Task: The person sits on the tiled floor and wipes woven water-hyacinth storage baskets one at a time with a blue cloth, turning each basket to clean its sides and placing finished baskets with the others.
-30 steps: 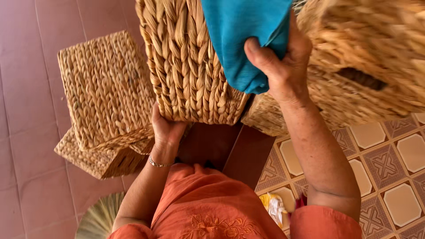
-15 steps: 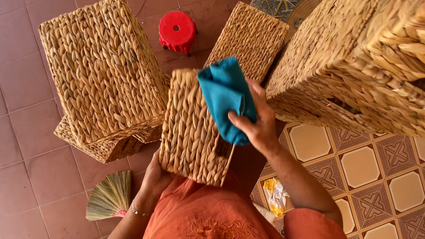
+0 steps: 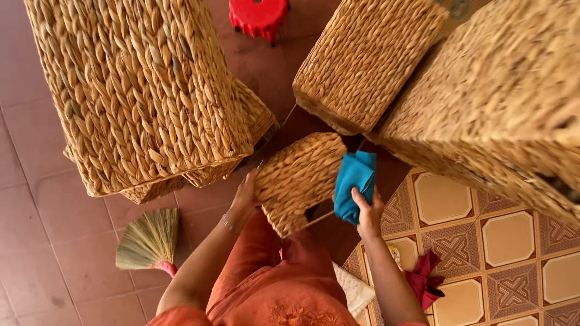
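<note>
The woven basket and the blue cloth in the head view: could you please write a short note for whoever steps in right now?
Left hand: grips the left side of the small woven basket, held tilted above the lap.
Right hand: holds the blue cloth, pressed against the basket's right edge.
Around: large woven baskets stacked on the left, more on the right; straw brush on the floor at left; red stool ahead; red cloth on the patterned tiles.
Done: basket and cloth in hand.
Left: cannot tell how much of the basket has been wiped.

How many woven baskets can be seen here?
5, perhaps more hidden: a small basket in the hands, a big one at left upon another, one at top centre, one at right.
</note>
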